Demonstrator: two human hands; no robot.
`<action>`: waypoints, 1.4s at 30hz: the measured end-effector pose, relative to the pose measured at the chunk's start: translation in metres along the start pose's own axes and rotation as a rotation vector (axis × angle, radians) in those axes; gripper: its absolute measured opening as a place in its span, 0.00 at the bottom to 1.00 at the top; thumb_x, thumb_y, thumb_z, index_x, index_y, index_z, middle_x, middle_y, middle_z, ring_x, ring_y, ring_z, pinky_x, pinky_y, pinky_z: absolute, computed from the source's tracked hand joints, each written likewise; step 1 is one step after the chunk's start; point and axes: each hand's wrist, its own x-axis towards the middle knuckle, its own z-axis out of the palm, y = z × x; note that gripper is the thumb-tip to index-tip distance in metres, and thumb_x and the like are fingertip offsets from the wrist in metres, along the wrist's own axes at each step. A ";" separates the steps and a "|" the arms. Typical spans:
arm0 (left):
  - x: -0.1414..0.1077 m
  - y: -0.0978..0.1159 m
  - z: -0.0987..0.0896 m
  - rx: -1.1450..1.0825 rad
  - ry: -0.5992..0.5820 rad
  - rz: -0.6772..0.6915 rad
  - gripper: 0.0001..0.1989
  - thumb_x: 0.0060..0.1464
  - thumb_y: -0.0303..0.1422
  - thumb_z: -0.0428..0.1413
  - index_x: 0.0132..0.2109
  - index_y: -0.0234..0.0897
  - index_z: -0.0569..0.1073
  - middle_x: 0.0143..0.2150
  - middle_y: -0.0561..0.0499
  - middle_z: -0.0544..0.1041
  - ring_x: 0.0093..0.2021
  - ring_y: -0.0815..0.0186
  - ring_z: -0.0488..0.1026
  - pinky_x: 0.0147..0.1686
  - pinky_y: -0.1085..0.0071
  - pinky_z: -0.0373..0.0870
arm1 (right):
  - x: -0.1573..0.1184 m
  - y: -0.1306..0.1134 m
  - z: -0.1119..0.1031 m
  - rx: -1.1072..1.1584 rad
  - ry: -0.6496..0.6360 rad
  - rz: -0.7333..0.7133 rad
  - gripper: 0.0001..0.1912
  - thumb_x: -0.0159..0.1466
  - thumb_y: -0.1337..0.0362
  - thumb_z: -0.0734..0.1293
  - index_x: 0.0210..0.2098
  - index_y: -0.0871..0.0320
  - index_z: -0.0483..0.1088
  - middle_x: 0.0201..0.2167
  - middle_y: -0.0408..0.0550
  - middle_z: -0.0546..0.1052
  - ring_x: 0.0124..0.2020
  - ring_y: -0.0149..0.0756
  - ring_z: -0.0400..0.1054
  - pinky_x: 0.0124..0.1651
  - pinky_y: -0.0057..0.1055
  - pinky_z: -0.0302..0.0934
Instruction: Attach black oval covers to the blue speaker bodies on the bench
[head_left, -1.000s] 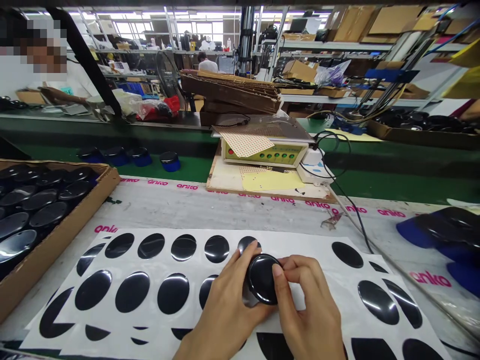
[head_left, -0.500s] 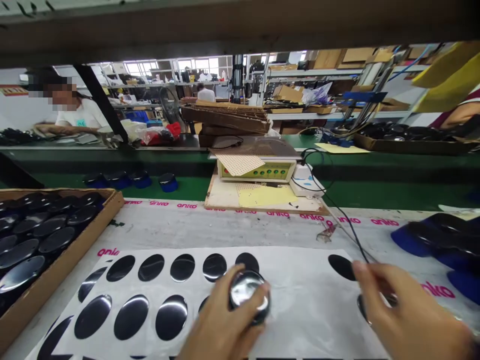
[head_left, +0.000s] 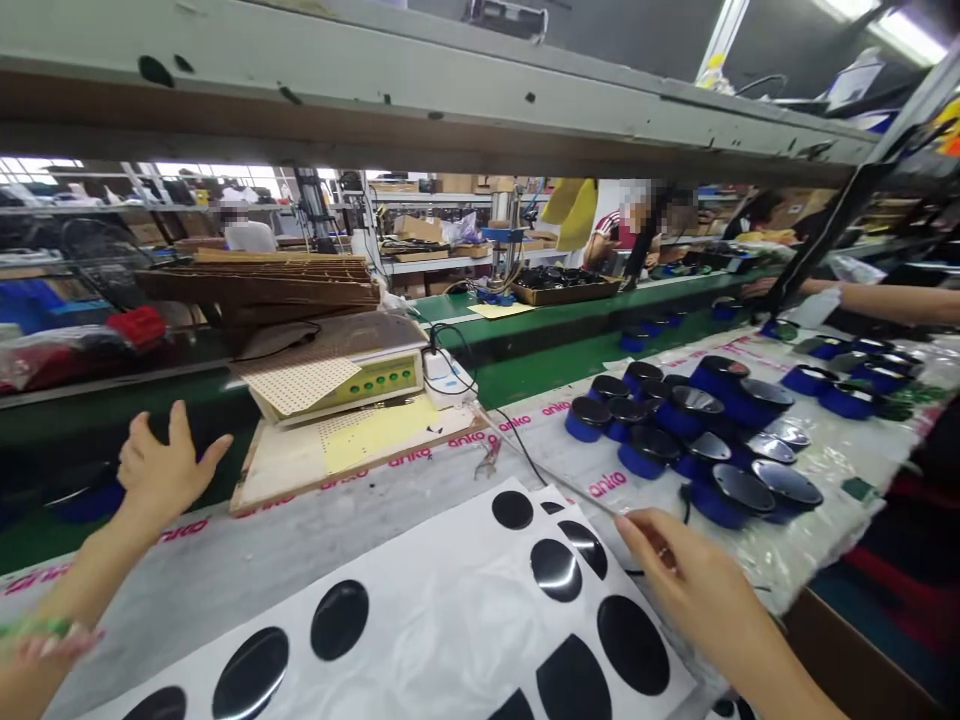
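Observation:
My left hand is stretched out over the green belt with its fingers spread, and nothing is in it. Just beyond its wrist, a blurred blue part with a black top rests on the belt. My right hand is closed at the right of the white sheet, finger and thumb pinched around a thin rod. Glossy black discs lie on the sheet. Several blue cups with black tops stand on the table beyond my right hand.
A control box with green buttons sits on a wooden board, a white power strip beside it. Cables run down to the table. A shelf beam crosses overhead. A person's arm reaches in from the right.
The view has swung right. My left hand has left the sheet, let go of the round shiny-topped part and opened over the belt. My right hand stays pinched at the sheet's right side.

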 end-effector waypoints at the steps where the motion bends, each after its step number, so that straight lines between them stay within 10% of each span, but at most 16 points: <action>1: -0.015 0.012 0.005 0.011 -0.006 0.031 0.29 0.61 0.51 0.34 0.51 0.37 0.68 0.55 0.45 0.67 0.63 0.29 0.50 0.52 0.25 0.38 | -0.001 0.000 0.003 0.002 -0.011 -0.009 0.19 0.67 0.49 0.55 0.33 0.51 0.69 0.26 0.42 0.76 0.26 0.36 0.72 0.27 0.29 0.65; 5: -0.092 0.065 0.032 -0.056 -0.287 0.266 0.23 0.57 0.52 0.46 0.46 0.44 0.75 0.45 0.51 0.75 0.50 0.55 0.72 0.51 0.54 0.70 | -0.004 -0.002 0.014 -0.017 -0.050 -0.123 0.19 0.66 0.50 0.57 0.43 0.55 0.71 0.38 0.50 0.78 0.38 0.43 0.73 0.40 0.37 0.69; 11: -0.160 0.109 0.048 0.016 -0.530 0.377 0.28 0.57 0.53 0.48 0.58 0.45 0.69 0.52 0.43 0.72 0.50 0.52 0.70 0.48 0.52 0.70 | 0.026 0.011 -0.001 -0.118 -0.085 -0.245 0.20 0.66 0.55 0.58 0.51 0.59 0.68 0.46 0.56 0.75 0.48 0.46 0.68 0.50 0.43 0.65; 20: -0.174 0.114 0.051 0.107 -0.435 0.504 0.30 0.56 0.52 0.51 0.63 0.50 0.61 0.54 0.40 0.72 0.49 0.46 0.71 0.43 0.46 0.70 | 0.160 -0.005 -0.001 -0.248 -0.122 -0.286 0.18 0.65 0.56 0.65 0.50 0.60 0.67 0.51 0.52 0.70 0.51 0.44 0.65 0.54 0.50 0.57; 26: -0.150 0.174 0.032 -0.285 -0.245 0.458 0.34 0.57 0.36 0.55 0.66 0.54 0.50 0.68 0.43 0.48 0.62 0.51 0.59 0.52 0.54 0.68 | 0.100 -0.119 0.003 0.026 -0.210 -0.449 0.21 0.66 0.49 0.60 0.47 0.60 0.69 0.42 0.52 0.76 0.40 0.38 0.71 0.41 0.31 0.65; 29: -0.120 0.186 0.025 -0.511 -0.260 0.356 0.34 0.51 0.37 0.60 0.62 0.49 0.56 0.61 0.45 0.60 0.59 0.55 0.63 0.57 0.55 0.64 | 0.071 -0.147 -0.004 0.152 -0.344 -0.599 0.20 0.67 0.48 0.58 0.47 0.53 0.71 0.42 0.44 0.78 0.38 0.32 0.72 0.38 0.23 0.65; 37: -0.108 0.137 0.008 -1.189 -0.333 -0.593 0.24 0.52 0.38 0.59 0.56 0.43 0.66 0.57 0.46 0.70 0.56 0.53 0.69 0.47 0.60 0.73 | 0.050 0.001 -0.026 -0.247 0.099 0.194 0.22 0.65 0.57 0.52 0.34 0.65 0.71 0.24 0.64 0.75 0.27 0.59 0.71 0.29 0.50 0.62; 42: -0.111 0.149 -0.002 -1.566 -0.364 -0.863 0.17 0.61 0.33 0.50 0.56 0.35 0.66 0.52 0.42 0.75 0.45 0.59 0.77 0.39 0.65 0.77 | 0.030 0.055 0.001 -0.267 0.248 0.108 0.12 0.57 0.67 0.56 0.32 0.62 0.71 0.27 0.64 0.73 0.29 0.58 0.70 0.28 0.45 0.60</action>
